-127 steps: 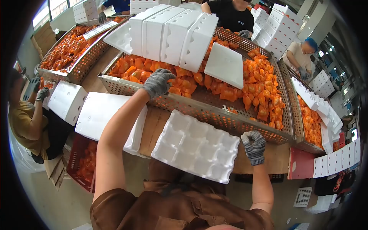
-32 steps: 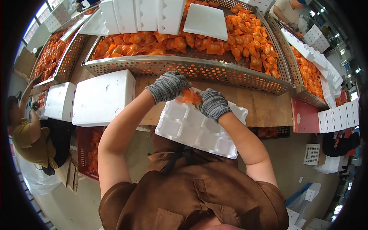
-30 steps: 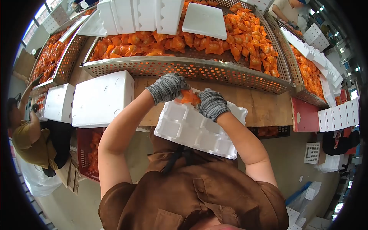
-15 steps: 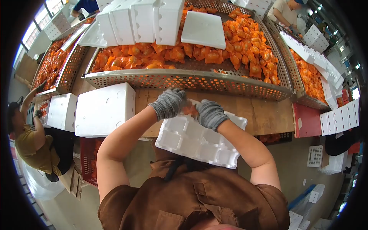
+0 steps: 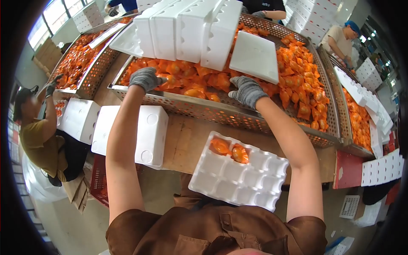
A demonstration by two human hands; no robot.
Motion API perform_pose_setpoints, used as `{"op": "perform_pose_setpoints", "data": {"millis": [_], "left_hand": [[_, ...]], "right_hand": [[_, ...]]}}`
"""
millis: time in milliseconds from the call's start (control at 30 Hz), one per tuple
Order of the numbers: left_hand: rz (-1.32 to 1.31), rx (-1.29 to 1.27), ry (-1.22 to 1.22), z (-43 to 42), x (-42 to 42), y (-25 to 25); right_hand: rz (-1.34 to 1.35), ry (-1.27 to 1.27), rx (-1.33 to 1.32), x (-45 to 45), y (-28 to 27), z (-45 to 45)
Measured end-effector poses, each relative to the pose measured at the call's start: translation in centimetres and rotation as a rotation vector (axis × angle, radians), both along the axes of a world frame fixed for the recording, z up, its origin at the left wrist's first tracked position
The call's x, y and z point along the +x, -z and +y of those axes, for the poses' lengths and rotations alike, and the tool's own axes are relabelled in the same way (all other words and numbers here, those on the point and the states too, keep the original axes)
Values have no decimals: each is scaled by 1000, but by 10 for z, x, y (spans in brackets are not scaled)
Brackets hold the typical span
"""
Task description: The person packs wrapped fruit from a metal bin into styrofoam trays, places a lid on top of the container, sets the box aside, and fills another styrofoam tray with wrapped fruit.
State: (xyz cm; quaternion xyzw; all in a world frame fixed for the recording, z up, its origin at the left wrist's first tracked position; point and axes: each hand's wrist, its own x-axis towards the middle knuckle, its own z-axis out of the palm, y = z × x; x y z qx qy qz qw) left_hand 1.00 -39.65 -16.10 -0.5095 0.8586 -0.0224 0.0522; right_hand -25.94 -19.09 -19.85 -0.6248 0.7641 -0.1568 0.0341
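My left hand (image 5: 146, 79), in a grey knit glove, is over the front left rim of a perforated metal bin (image 5: 182, 103), thumb apart from the fingers, against orange-wrapped round packets (image 5: 193, 80). Further right, my right hand (image 5: 248, 91), gloved alike, reaches over the same rim with thumb and fingers apart; nothing shows between them. Below my hands a white foam tray (image 5: 231, 172) with several square compartments lies tilted at the bench's near edge. Two orange-wrapped packets, one (image 5: 219, 146) and another (image 5: 240, 154), sit in its far-left compartments.
White foam boxes (image 5: 165, 32) and a foam lid (image 5: 255, 56) rest over the bin. Another foam box (image 5: 153, 136) stands on the wooden bench (image 5: 182, 144) to the left. A red crate (image 5: 98, 180) is below. Co-workers are at neighbouring bins, one person (image 5: 40, 136) at left.
Both hands have left the tray and moved forward to the bin, spreading apart. Two wrapped packets now show in the tray. The view has shifted.
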Motion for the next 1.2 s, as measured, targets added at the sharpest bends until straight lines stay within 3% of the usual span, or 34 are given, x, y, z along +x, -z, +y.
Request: {"op": "perform_pose_setpoints", "data": {"millis": [67,133,233,267,367,467,500,533,633,767,867,933,1033,1067,1133,1167,1200], "left_hand": [[-29,167,-50,0,4,2],[43,99,-106,10,3,6],[157,117,-161,7,4,13],[208,119,-192,5,4,15],[229,190,-293,0,1,13],[223,134,-244,7,2,10],[219,126,-231,7,2,11],[263,107,-185,3,5,17],[294,73,-149,5,7,22],[162,170,-194,14,4,7],[362,215,-161,15,10,6],[477,118,-127,20,13,10],[523,-48,-99,1,16,32],[551,-135,-66,-2,17,39],[694,-250,-61,-11,19,46],[800,-343,-30,-13,22,49],[1041,-215,-11,-34,26,66]], "right_hand": [[75,-3,211,-1,4,-34],[115,26,509,4,-4,-62],[266,67,622,4,14,-92],[393,58,645,13,5,-88],[326,114,536,-8,43,-97],[291,106,481,-16,59,-98],[275,108,454,2,37,-88],[410,-70,502,19,14,-71],[446,-198,442,14,36,-79],[44,-176,560,4,30,-78],[-274,8,744,4,33,-70],[-184,-7,780,5,25,-68],[351,-189,634,2,3,-61],[448,-165,397,28,-38,-36],[111,-63,150,-6,-16,-40],[57,-90,-26,2,-34,-19],[-225,-18,-142,0,-32,-1]]}}
